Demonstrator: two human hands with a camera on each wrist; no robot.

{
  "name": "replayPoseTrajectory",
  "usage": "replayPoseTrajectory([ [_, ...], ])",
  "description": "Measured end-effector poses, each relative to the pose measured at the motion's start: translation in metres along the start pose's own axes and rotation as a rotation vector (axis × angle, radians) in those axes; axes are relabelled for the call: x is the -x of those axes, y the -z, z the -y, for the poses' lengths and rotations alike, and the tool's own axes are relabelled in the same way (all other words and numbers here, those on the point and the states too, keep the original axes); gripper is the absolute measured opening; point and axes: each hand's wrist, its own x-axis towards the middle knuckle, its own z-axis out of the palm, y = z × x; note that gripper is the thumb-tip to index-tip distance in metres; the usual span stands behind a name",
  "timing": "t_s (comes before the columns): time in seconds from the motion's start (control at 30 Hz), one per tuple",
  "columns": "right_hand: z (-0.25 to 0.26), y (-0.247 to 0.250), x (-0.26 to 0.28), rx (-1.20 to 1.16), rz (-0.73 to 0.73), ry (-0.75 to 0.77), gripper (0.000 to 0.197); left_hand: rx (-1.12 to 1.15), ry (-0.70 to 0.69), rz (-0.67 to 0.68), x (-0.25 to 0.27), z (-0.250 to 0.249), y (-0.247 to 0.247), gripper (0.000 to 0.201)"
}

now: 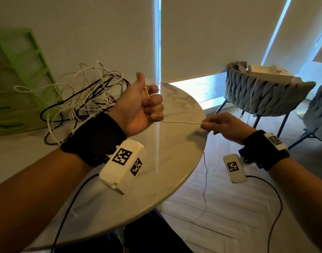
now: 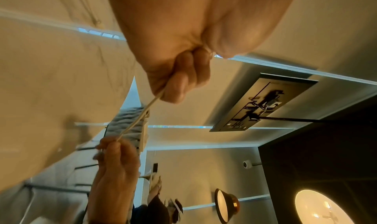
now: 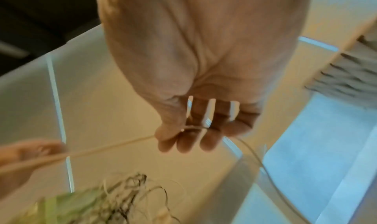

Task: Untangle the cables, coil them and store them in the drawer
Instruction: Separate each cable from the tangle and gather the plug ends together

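Note:
A thin white cable stretches between both hands above the round marble table. My left hand is a fist round the cable, whose end sticks out by the thumb. My right hand pinches the same cable at the table's right edge, and the cable's tail hangs down to the floor. A tangle of white and black cables lies on the table behind my left wrist. No drawer is in view.
A green plastic rack leans against the wall at the far left. Grey quilted chairs stand to the right beyond the table. Black wires run from both wrist devices down past the table edge.

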Motion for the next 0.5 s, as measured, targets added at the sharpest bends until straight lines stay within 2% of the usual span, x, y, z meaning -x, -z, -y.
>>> replayPoseTrajectory([
  [0.07, -0.001, -0.004, 0.003, 0.131, -0.032, 0.070, 0.015, 0.062, -0.064, -0.074, -0.006, -0.003, 0.006, 0.050],
  [0.13, -0.001, -0.008, 0.011, 0.247, 0.096, 0.046, 0.017, 0.100, -0.159, -0.157, -0.013, -0.011, 0.018, 0.048],
  [0.23, 0.001, -0.006, 0.023, 0.250, 0.262, -0.008, 0.020, 0.151, -0.257, -0.230, -0.018, -0.023, 0.039, 0.049],
  [0.33, 0.007, -0.004, 0.025, 0.232, 0.229, -0.033, 0.018, 0.212, -0.340, -0.272, -0.019, -0.027, 0.048, 0.054],
  [0.4, 0.009, -0.006, 0.024, 0.263, 0.078, -0.011, 0.016, 0.283, -0.403, -0.327, -0.019, -0.028, 0.051, 0.054],
  [0.5, 0.009, -0.008, 0.027, 0.227, -0.436, 0.082, 0.011, 0.397, -0.486, -0.361, -0.021, -0.030, 0.058, 0.047],
])
